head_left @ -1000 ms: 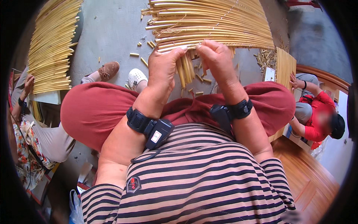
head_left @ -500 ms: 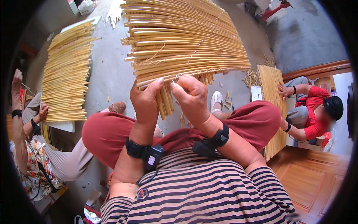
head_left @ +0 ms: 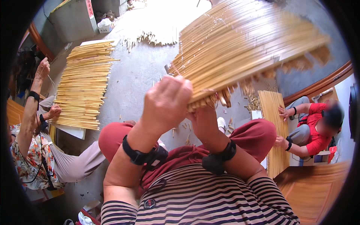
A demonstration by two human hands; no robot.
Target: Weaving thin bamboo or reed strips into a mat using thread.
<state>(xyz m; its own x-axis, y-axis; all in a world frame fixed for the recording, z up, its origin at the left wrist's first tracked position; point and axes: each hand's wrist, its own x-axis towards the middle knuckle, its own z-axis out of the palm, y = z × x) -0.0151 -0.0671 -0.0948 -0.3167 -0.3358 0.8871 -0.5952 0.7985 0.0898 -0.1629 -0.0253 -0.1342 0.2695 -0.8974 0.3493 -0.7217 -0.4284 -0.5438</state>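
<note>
A large mat of straw-coloured reed stalks (head_left: 232, 48), tied across with thin pale thread, is held tilted in front of me. Its far right end is smeared by motion. My left hand (head_left: 167, 101) is closed on the mat's near left corner, knuckles up. Under the near edge, my right hand (head_left: 204, 122) grips the mat from below, its fingers partly hidden by the stalks. Cut stalk ends stick out along the mat's lower edge.
To the left, a person with a raised hand (head_left: 43, 69) sits by another stalk mat (head_left: 82, 86) on a white board. At right, a person in a red shirt (head_left: 318, 129) leans over a third mat (head_left: 273, 131). Loose stalk pieces (head_left: 253, 103) lie on the floor.
The mat has swung to the right and tilted, and my view has shifted. My left hand has moved up over its corner; my right hand has gone beneath its near edge.
</note>
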